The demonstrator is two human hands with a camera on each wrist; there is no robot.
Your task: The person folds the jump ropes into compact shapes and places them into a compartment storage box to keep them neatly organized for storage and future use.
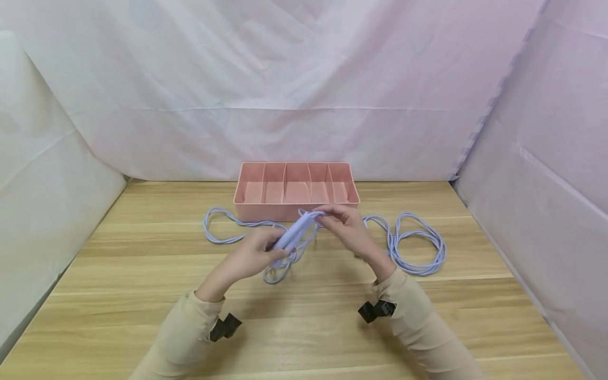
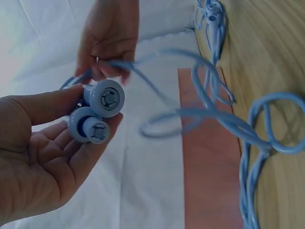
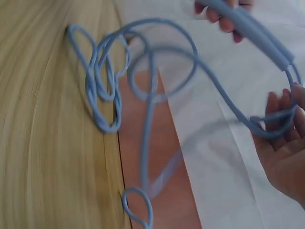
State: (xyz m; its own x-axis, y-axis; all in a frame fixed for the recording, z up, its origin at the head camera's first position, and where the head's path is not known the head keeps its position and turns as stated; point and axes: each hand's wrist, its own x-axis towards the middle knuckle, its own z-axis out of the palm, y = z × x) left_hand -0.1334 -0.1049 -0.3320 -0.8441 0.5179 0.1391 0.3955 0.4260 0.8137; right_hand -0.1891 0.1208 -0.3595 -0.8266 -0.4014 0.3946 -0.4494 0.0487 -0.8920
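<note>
Fingers [image 2: 52,105] on handles [image 1: 295,232] — wooden table [image 1: 304,327], drapes [image 1: 285,68]

- Table [image 1: 309,338]: pale wood grain, spreading beneath the left fingers [image 1: 267,232] and right fingers [image 1: 335,209], and out to both sides.
- Pink box [image 1: 266,212] with five compartments, upright, just beyond the fingers.
- Loop of blue cord [image 1: 228,241], to the left of the left fingers.
- Coil of blue cord [image 1: 418,270], to the right of the right fingers.

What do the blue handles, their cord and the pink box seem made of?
Handles: probably hard plastic, smooth and satiny, with moulded ends. Cord: smooth, bending in loose loops, so perhaps PVC or rubber. Pink box: likely matte plastic, with thin, evenly coloured walls.
</note>
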